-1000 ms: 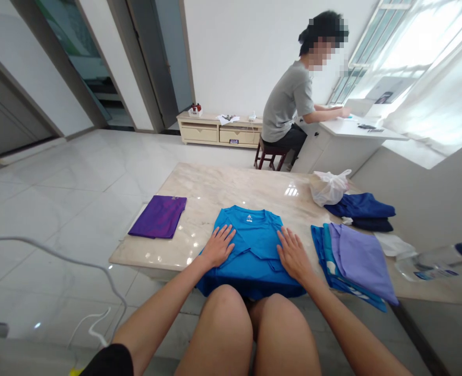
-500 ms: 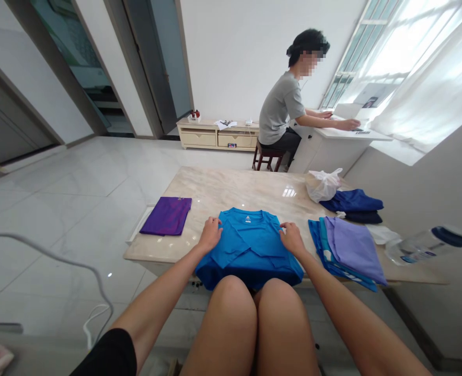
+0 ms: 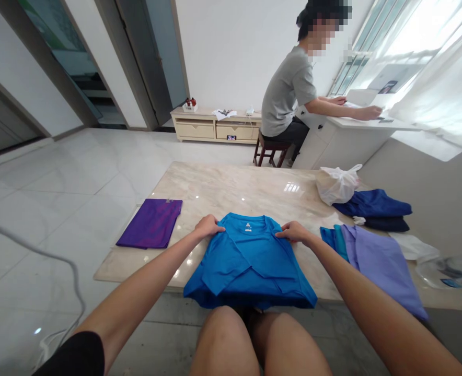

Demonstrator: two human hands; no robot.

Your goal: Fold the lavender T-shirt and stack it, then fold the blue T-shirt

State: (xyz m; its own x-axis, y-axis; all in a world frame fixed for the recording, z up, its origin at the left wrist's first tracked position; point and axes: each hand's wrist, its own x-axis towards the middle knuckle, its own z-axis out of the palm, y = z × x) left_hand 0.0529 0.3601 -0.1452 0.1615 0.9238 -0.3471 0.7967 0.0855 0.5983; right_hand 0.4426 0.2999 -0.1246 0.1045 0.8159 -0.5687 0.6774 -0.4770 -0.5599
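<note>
A blue T-shirt (image 3: 250,261) lies in front of me with its sleeves folded inward across the body. Its lower end hangs over the near edge of the marble-look table (image 3: 215,183), close above my knees. My left hand (image 3: 209,226) pinches the shirt at its left shoulder. At the opposite shoulder, my right hand (image 3: 293,231) grips the cloth between thumb and fingers. To the left lies a folded purple garment (image 3: 150,223). On the right, a folded lavender garment (image 3: 383,266) rests on blue and teal ones, partly behind my right forearm.
Dark blue clothes (image 3: 376,203) and a white plastic bag (image 3: 337,184) sit at the table's right. A clear bottle (image 3: 454,269) lies near the right edge. Beyond, a person in a grey T-shirt (image 3: 288,94) sits on a stool at a white desk. A low cabinet (image 3: 199,125) stands against the wall.
Both hands have closed on the T-shirt's shoulders, where their fingers rested more loosely before. The shoulder cloth looks slightly raised. The camera view has shifted closer to the table.
</note>
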